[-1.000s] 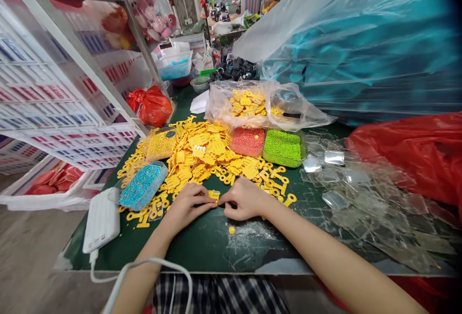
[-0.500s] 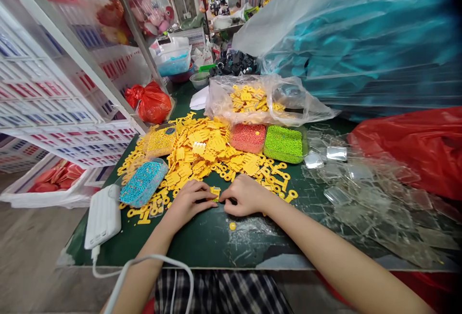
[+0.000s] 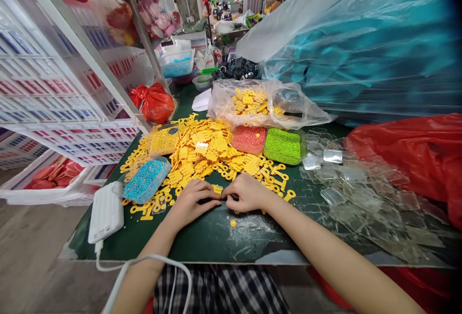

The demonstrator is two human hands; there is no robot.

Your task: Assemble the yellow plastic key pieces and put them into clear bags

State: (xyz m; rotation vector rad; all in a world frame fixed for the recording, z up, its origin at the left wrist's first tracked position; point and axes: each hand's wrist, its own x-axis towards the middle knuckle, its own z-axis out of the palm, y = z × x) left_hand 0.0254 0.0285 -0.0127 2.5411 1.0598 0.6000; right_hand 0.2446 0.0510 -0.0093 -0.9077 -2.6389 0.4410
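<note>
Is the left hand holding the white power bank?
No, the white power bank lies on the green table, apart from the left hand.

The heap of plastic tags [image 3: 205,152] covers the middle of the workbench [image 3: 202,249]; two bead trays [image 3: 146,181] lie on the heap's left side, two more bead trays [image 3: 283,146] at its right; a plastic bag of tags [image 3: 252,104] sits behind those, toward the back edge; clear acrylic sheets [image 3: 364,198] spread along the right edge; a power bank [image 3: 106,213] lies at the left edge, beside drawer shelving [image 3: 61,78].
</note>
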